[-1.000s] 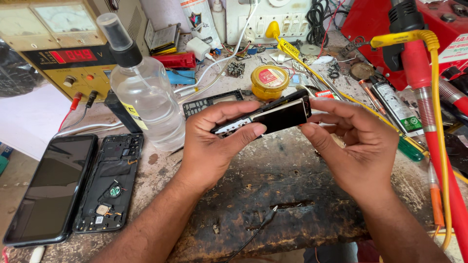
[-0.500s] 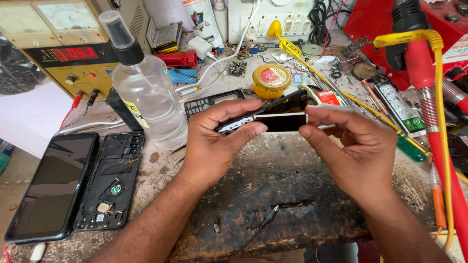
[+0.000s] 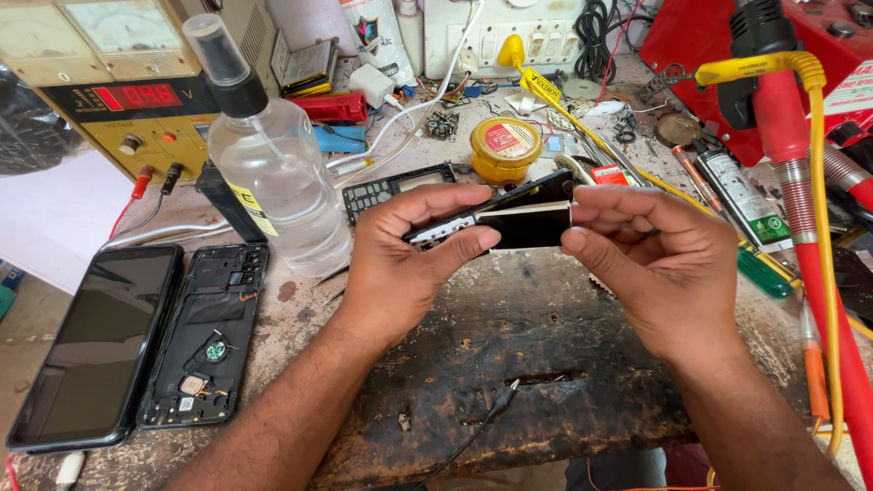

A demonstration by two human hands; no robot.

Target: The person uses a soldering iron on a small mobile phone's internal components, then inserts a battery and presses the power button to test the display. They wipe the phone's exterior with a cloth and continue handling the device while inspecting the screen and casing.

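While a spray bottle [image 3: 273, 173] stands near, the left hand [image 3: 409, 264] and right hand [image 3: 659, 264] pinch a slim black phone part [image 3: 509, 220] between closed fingertips. It hangs edge-on above the scarred workbench [image 3: 509, 364], thumbs beneath, fingers curled over its top.

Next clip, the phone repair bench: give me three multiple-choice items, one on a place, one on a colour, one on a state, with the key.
1. Where does the clear spray bottle stand?
A. Left of the left hand
B. Right of the right hand
C. Between the hands

2. What colour is the lid of the small round tin behind the hands?
A. Blue
B. Yellow
C. White

3. How is the small phone part held?
A. Flat on the bench
B. In the left hand alone
C. Between both hands, above the bench

Key: 1 A, the bottle stands beside the opened phone shell, left of the left hand. 2 B, the lid is yellow with a red label. 3 C, fingers of both hands pinch its ends.
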